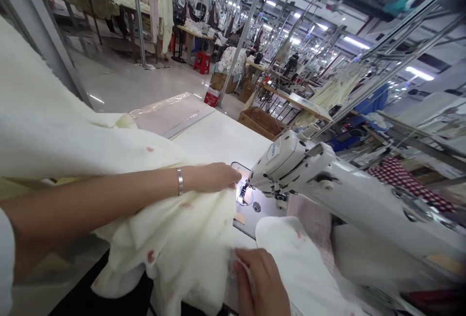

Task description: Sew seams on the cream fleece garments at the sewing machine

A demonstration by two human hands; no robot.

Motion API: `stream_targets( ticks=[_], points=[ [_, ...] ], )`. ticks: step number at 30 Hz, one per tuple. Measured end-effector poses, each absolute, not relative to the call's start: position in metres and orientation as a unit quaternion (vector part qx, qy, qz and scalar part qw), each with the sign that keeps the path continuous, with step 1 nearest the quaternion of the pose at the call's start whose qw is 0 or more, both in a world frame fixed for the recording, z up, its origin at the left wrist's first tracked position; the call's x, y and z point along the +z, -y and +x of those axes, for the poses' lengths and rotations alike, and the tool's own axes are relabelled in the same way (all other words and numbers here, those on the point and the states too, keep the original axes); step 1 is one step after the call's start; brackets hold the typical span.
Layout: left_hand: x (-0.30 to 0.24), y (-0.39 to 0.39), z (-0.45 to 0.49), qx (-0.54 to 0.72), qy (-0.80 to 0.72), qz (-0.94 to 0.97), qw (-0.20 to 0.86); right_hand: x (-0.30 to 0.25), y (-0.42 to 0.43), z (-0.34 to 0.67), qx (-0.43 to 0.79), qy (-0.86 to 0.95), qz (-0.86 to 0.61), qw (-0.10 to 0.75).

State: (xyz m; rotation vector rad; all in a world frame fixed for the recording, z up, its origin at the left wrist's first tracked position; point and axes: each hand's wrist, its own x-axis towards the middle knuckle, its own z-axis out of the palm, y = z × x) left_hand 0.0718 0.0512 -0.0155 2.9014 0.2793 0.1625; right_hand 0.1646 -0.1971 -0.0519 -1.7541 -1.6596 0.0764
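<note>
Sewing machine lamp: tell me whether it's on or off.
On. A bright glow lights the needle area under the sewing machine head, beside the left hand.

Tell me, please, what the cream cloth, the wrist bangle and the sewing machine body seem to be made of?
Cream cloth: soft fleecy fabric, matte, falling in thick folds. Bangle: probably metal, silvery and shiny. Sewing machine: smooth glossy off-white casing, painted metal or plastic; cannot tell which.

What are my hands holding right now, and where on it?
Both rest on the cream fabric: left hand presses its edge near the needle, right hand grips its near edge.
</note>
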Motion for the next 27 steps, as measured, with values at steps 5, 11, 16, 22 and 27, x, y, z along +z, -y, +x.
stream_targets(
  ticks=[5, 11, 16, 22, 27],
  points=[
    [-0.01, -0.053, 0.069, 0.066, -0.105, 0.987, 0.103, -0.05, 0.154, 0.175, -0.024, 0.684, -0.695, 0.22],
    [0.0, -0.067, 0.022, 0.042, -0.309, 0.947, 0.073, -0.061, 0.144, 0.175, -0.039, 0.701, -0.694, 0.161],
    [0.011, -0.091, 0.023, 0.022, -0.256, 0.966, -0.002, -0.065, 0.146, 0.175, -0.045, 0.694, -0.698, 0.172],
    [0.003, -0.04, 0.059, 0.154, -0.133, 0.978, -0.042, -0.064, 0.148, 0.17, -0.042, 0.695, -0.7, 0.16],
    [-0.031, 0.021, 0.026, 0.158, -0.098, 0.981, 0.047, -0.051, 0.157, 0.182, 0.012, 0.719, -0.674, 0.173]
  ],
)
